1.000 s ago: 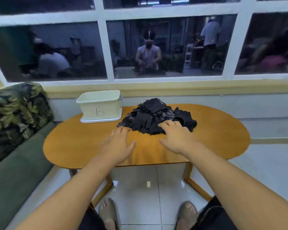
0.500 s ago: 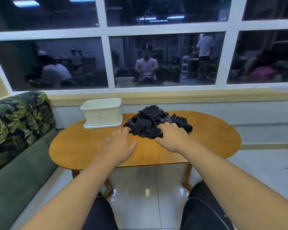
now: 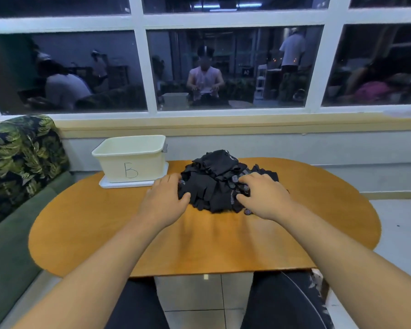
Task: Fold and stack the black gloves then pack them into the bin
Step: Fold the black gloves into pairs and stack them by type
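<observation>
One window point(image 3: 81, 67): we see it span the far wall behind the table, white-framed, its dark panes reflecting seated and standing people.
Table point(image 3: 105, 233): oval and of orange-brown wood, it fills the middle of our view, with its long near edge turned toward us.
Sofa point(image 3: 10, 245): green, on the left, just beside the table's left end; a leaf-patterned cushion point(image 3: 22, 157) stands against its back.
Bin point(image 3: 133, 162): cream plastic, open-topped and upright at the table's far left. We read a hand-drawn "B" on its front wall, and we cannot see its floor from this angle. It stands on a flat white tray point(image 3: 119, 184).
Black gloves point(image 3: 211, 179): we find them heaped in one loose, unfolded pile on the table top, at the far middle, just right of the bin and outside it. Pale dotted grip patches show on several.
Left hand point(image 3: 164, 200): palm down at the pile's left flank, between the tray and the heap. The fingers lie nearly straight and close together against the gloves, and the thumb is spread wide, touching the pile's near edge.
Right hand point(image 3: 266, 198): it rests on the right part of the pile, fingers bent over the gloves, thumb pointing toward the middle. We cannot tell whether it clasps a glove or only lies on them.
</observation>
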`<state>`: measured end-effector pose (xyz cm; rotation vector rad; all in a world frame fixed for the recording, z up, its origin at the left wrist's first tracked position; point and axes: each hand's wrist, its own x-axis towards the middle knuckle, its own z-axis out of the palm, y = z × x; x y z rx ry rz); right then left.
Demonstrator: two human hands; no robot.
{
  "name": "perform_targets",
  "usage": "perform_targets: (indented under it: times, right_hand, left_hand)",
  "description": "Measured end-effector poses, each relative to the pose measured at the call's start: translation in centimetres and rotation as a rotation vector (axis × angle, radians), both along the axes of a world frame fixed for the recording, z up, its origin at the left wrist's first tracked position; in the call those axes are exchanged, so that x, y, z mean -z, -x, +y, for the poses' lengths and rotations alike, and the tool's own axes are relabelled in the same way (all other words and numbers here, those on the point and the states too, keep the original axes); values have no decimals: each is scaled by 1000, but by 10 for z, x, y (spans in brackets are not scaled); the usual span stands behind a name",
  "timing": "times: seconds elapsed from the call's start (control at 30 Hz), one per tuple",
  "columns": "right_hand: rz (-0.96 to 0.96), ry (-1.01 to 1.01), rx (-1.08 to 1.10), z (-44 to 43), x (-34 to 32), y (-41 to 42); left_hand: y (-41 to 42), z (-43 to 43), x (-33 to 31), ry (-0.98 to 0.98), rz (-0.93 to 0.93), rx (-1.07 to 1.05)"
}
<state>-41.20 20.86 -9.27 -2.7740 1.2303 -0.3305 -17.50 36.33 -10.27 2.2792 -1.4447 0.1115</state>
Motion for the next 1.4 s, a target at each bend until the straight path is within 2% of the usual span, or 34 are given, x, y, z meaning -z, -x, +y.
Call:
perform_targets:
  times: [0.3, 0.6, 0.8, 0.87, 0.93, 1.03, 1.17, 1.2, 1.27, 1.33, 1.4]
  right_hand:
    - [-158, -14, -2, -12, 22, 6]
    - [-178, -74, -73, -25, 39, -19]
    - [14, 82, -170, -39, 37, -52]
    - [-36, 161, -158, -40, 41, -57]
    - [-189, 187, -148, -34, 41, -59]
    - [-494, 45, -150, -13, 28, -50]
    - [-773, -238, -183, 27, 8, -35]
    - [-823, -310, -184, 36, 6, -34]
    - [-905, -478, -165, 50, 5, -32]
    - [-925, -599, -131, 61, 10, -29]
    - [-916, -658, -106, 71, 22, -23]
  left_hand:
    - [17, -7, 11, 13, 7, 53]
    - [16, -25, 32, 25, 103, 80]
    - [15, -27, 53, 36, 179, 76]
    - [15, -25, 55, 77, 201, 87]
    - [15, -21, 56, 144, 245, 109]
    - [16, -14, 53, 259, 361, 158]
    - [37, 2, 35, 407, 716, 281]
    - [44, 7, 31, 448, 776, 309]
    - [56, 16, 30, 514, 783, 335]
    - [65, 22, 34, 555, 825, 325]
    - [68, 29, 43, 584, 1009, 275]
